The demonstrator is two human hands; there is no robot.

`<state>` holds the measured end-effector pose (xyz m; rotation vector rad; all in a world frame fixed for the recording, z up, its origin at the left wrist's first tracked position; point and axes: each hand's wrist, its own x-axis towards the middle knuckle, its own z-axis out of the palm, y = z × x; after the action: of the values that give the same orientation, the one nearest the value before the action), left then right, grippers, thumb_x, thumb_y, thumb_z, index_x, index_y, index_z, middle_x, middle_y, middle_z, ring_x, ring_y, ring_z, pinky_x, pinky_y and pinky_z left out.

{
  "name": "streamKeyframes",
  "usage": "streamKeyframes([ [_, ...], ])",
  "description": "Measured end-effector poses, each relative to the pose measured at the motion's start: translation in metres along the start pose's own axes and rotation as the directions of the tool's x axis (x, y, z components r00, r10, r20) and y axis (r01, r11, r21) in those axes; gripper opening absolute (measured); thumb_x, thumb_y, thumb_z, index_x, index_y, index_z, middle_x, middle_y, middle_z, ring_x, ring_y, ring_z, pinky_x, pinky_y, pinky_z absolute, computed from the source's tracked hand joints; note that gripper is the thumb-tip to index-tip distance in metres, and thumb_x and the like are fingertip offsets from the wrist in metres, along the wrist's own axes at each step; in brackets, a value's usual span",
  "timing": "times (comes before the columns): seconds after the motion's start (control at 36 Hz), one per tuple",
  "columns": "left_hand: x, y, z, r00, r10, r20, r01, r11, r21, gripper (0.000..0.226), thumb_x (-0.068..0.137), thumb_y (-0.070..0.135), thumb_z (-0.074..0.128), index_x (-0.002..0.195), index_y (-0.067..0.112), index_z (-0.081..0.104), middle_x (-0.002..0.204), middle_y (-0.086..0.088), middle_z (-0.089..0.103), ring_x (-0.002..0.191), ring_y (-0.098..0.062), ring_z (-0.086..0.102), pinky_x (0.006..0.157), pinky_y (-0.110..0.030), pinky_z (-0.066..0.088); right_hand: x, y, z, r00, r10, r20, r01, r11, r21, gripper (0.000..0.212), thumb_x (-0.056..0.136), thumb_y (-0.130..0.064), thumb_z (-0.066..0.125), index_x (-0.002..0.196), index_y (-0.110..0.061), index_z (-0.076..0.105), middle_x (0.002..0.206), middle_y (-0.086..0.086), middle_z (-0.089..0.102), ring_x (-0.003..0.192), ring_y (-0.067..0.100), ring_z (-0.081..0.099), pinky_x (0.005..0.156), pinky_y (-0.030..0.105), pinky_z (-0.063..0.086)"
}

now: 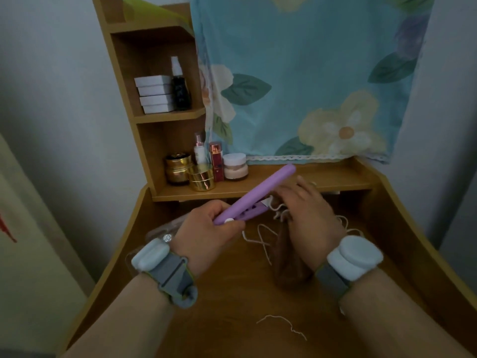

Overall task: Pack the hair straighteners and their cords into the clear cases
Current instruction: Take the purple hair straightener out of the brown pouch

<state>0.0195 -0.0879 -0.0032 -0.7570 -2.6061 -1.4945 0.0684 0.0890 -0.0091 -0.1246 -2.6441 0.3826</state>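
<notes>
The left hand grips the purple hair straightener at its hinge end, fingers and thumb curled round the body, and holds it tilted above the wooden desk with the tip pointing up and away toward the low shelf. The right hand lies just beside the open plates with fingers bunched over a loop of the white cord; whether it pinches the cord cannot be told, since the hand is blurred and its fingertips are hidden. Most of the cord trails slack on the desk between the two hands. A clear case lies flat on the desk under the left wrist, largely covered by the forearm; its opening is not visible.

Risks, as judged:
- The slack cord may snag on the wrist bands or catch between the plates, because it is not yet gathered
- The raised tip stands near the gold jars and the white jar on the shelf; a swing of the straightener could knock them over
- The case could be dragged or creased by the left forearm lying over it
- A separate white thread lies near the front edge and might be mistaken for cord
</notes>
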Motion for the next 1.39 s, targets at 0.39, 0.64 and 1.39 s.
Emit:
streamKeyframes([
  [0.39, -0.001, -0.008, 0.001, 0.998, 0.031, 0.049, -0.034, 0.998, 0.054, 0.008, 0.087, 0.029, 0.065, 0.091, 0.029, 0.058, 0.072, 0.0, 0.061, 0.049, 0.0, 0.049, 0.045, -0.013, 0.04, 0.004, -0.009, 0.0, 0.996, 0.017, 0.093, -0.011, 0.998, -0.059, 0.055, 0.084, -0.018, 0.062, 0.134, -0.028, 0.04, 0.147, -0.001, 0.035, 0.141, 0.025, 0.018, 0.115, 0.043, 0.018],
  [0.64, -0.002, -0.014, 0.001, 0.999, -0.006, 0.049, 0.004, 0.999, 0.04, 0.01, 0.085, 0.032, 0.066, 0.091, 0.029, 0.059, 0.073, 0.0, 0.06, 0.053, -0.005, 0.049, 0.048, -0.017, 0.04, -0.003, 0.008, 0.017, 0.998, -0.055, 0.026, 0.055, 0.998, 0.003, 0.066, 0.086, -0.024, 0.061, 0.143, -0.032, 0.029, 0.152, -0.009, 0.027, 0.143, 0.012, 0.011, 0.115, 0.036, -0.001],
  [1.39, 0.005, 0.007, -0.005, 0.866, -0.221, 0.448, 0.446, 0.746, -0.495, 0.025, 0.091, 0.025, 0.045, 0.082, 0.006, 0.059, 0.059, -0.007, 0.053, 0.05, -0.017, 0.049, 0.057, -0.03, 0.04, 0.003, 0.009, -0.001, 0.905, 0.301, 0.3, -0.32, 0.017, 0.947, 0.02, 0.085, -0.029, 0.067, 0.102, -0.019, 0.071, 0.095, 0.01, 0.073, 0.09, 0.025, 0.07, 0.081, 0.041, 0.056],
])
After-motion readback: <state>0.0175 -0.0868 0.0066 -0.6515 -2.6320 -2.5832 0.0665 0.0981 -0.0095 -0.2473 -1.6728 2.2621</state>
